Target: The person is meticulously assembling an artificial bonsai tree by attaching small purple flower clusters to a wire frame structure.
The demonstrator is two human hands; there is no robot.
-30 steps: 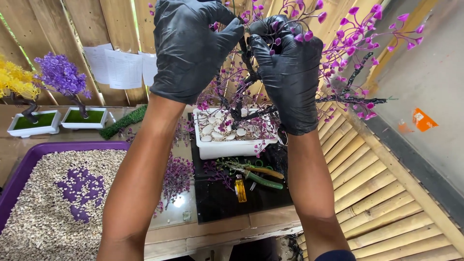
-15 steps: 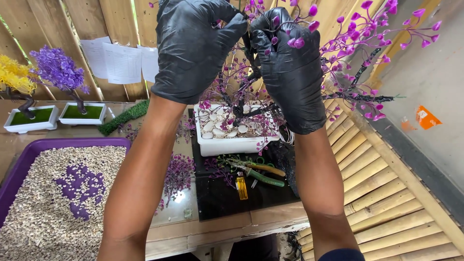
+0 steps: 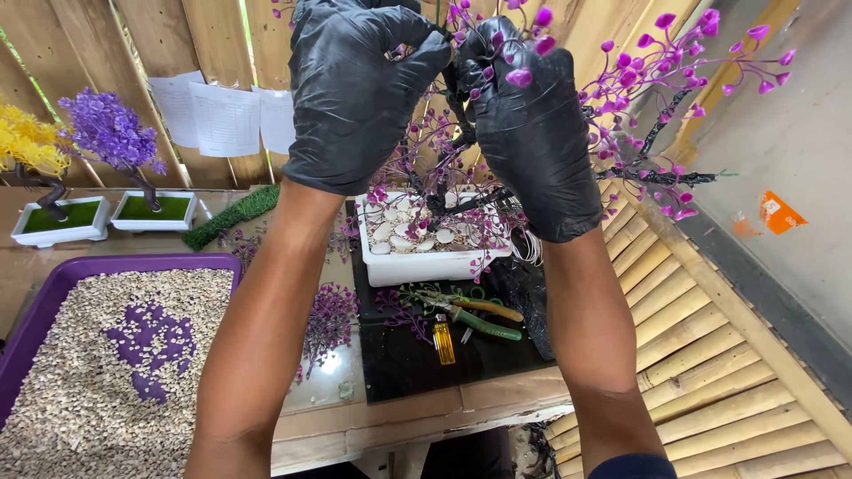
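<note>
Both my hands wear black gloves and are raised close together at the top of an artificial tree with dark branches and small magenta blossoms (image 3: 674, 106). My left hand (image 3: 359, 89) pinches a thin twig near the tree's upper branches. Beside it, my right hand (image 3: 532, 124) grips a dark branch with blossoms over its fingers. The tree stands in a white rectangular pot (image 3: 426, 262) filled with pale pebbles, set on a black mat (image 3: 417, 355).
A purple tray (image 3: 53, 293) of gravel with purple chips lies at left. A yellow tree (image 3: 35, 151) and a purple tree (image 3: 111, 133) stand in white pots behind. Green-handled pliers (image 3: 479, 319), a yellow lighter (image 3: 444, 341), loose blossom sprigs (image 3: 328, 319), bamboo slats (image 3: 710, 355) at right.
My hands have stayed at the treetop, shifting slightly; the fingers have worked closer onto the upper twig. The view has tilted a little.
</note>
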